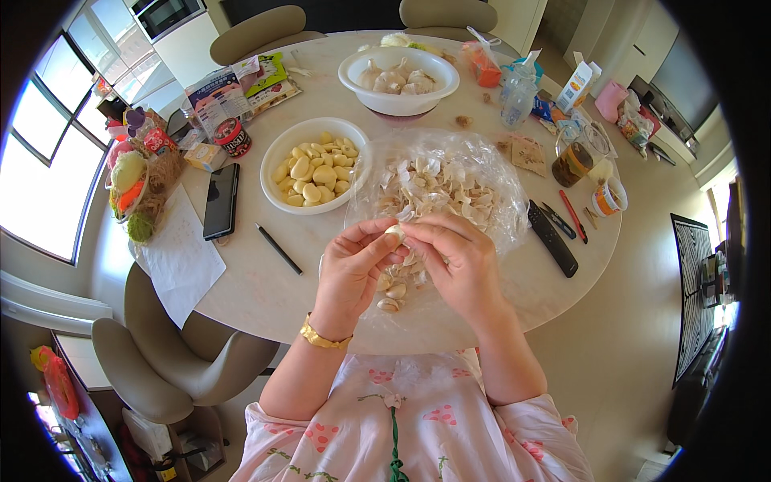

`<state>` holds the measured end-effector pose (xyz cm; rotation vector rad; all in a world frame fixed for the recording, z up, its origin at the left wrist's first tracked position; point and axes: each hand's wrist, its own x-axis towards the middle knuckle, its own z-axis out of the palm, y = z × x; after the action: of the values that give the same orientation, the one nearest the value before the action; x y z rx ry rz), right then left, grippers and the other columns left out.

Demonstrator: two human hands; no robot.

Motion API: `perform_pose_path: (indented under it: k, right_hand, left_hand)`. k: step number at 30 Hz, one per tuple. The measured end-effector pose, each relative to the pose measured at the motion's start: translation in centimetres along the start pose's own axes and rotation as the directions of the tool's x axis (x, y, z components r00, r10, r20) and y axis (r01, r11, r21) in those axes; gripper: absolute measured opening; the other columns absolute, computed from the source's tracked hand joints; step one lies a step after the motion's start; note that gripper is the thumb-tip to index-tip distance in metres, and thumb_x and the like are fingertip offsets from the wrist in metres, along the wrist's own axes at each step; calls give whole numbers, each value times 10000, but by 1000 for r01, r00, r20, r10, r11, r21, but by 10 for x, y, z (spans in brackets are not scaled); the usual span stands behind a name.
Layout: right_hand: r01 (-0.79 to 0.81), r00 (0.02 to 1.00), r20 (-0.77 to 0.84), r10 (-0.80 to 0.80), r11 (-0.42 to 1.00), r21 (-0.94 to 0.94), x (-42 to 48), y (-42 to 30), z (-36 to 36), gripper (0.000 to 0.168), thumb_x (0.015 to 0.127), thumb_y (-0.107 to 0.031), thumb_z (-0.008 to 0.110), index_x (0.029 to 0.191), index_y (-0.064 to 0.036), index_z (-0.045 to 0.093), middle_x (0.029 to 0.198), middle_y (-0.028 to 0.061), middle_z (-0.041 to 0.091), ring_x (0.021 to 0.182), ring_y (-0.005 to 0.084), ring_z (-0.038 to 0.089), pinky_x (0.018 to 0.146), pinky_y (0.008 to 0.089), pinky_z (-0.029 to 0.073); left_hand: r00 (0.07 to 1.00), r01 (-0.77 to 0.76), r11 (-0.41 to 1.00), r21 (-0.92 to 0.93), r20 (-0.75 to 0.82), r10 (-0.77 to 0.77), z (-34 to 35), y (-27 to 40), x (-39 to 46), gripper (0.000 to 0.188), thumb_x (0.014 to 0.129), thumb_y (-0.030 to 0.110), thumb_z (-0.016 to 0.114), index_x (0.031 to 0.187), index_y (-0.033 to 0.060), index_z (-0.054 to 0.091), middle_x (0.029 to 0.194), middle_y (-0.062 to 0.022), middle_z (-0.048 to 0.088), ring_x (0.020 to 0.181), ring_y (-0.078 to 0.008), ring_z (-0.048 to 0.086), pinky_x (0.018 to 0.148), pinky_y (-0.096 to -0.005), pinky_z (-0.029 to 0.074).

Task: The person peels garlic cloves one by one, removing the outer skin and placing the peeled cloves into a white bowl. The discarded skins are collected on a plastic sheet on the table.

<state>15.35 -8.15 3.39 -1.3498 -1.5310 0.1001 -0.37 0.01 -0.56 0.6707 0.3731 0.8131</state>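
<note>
Between the fingertips of my left hand [361, 259] and my right hand [455, 259] is a pale garlic clove [395, 231]. The left thumb and fingers grip it, and the right fingertips touch its right side. Beneath the hands a clear plastic bag [509, 199] lies spread, with a heap of papery garlic skins [446, 187] on it. Several unpeeled cloves [388, 305] lie near the table edge, just below the hands. A white bowl [271, 190] of peeled cloves [313, 175] stands at the upper left. Farther back, another white bowl [400, 107] holds whole garlic bulbs [390, 82].
On the left lie a black phone [221, 202], a black pen [279, 249] and a paper sheet [181, 259]. A black remote control [552, 240], a red pen [573, 217] and a glass jar [572, 164] are at the right. Chairs [181, 349] stand around the round table [289, 313].
</note>
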Motion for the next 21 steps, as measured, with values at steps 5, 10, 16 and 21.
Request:
perform_pose_path:
  k: [5, 10, 16, 21]
  right_hand:
    - [-45, 999, 19, 45, 999, 4, -1, 3, 2, 212, 849, 15, 755, 1057, -26, 736, 978, 86, 713, 847, 261, 703, 708, 349, 579]
    - [-86, 994, -73, 85, 996, -16, 3, 7, 0, 186, 857, 30, 754, 1034, -19, 723, 989, 69, 705, 834, 221, 710, 664, 312, 580]
    - [-98, 994, -44, 99, 995, 21, 4, 4, -3, 160, 833, 9, 792, 937, -24, 675, 944, 69, 678, 810, 223, 696, 659, 315, 573]
    - [-134, 991, -30, 133, 991, -1, 4, 4, -1, 144, 842, -2, 786, 919, -27, 666, 908, 65, 653, 775, 221, 669, 638, 315, 549]
  left_hand:
    - [1000, -10, 1000, 28, 15, 10, 0, -1, 3, 240, 1007, 17, 634, 1233, -55, 664, 1084, -144, 734, 925, -212, 738, 833, -309, 621]
    - [1000, -8, 1000, -30, 16, 9, 6, -2, 1, 293, 1006, 18, 638, 1284, -75, 641, 1156, -155, 717, 1027, -227, 728, 923, -343, 630]
    - [999, -49, 997, 54, -6, 50, 7, -5, 1, 303, 998, -31, 624, 1300, -66, 633, 1191, -151, 708, 1069, -225, 715, 974, -369, 618]
    - [989, -144, 973, 180, 6, 146, 9, -9, 0, 304, 975, -61, 645, 1279, -75, 635, 1187, -151, 709, 1085, -225, 710, 990, -376, 611]
